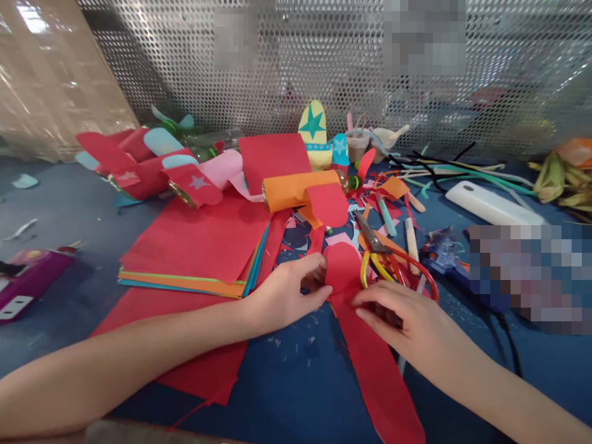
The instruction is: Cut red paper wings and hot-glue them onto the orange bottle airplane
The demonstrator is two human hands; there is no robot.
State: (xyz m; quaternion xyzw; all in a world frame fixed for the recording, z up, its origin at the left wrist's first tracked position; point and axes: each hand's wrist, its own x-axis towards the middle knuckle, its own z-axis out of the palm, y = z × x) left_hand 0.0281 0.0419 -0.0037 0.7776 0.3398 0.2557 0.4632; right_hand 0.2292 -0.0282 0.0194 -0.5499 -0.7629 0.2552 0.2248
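A long red paper strip (377, 370) with rounded ends runs from the middle of the table toward me. Its far end (343, 265) looks folded over or overlaid by a rounded red piece, with a crease line across it. My left hand (289, 290) is closed, thumb and fingers pinching the left edge near that crease. My right hand (407, 314) is also closed, with its fingertips on the strip's right edge just below the crease. Scissors (374, 240) with red and yellow handles lie just beyond my right hand, on paper scraps.
Left of the strip is a stack of coloured paper (198, 240), red on top. Behind are an orange paper-wrapped bottle (300, 190) and red paper-covered bottles (152, 172). A blue glue gun (462, 274) lies right, a purple tool (34, 280) left. A perforated metal panel (300, 61) stands behind.
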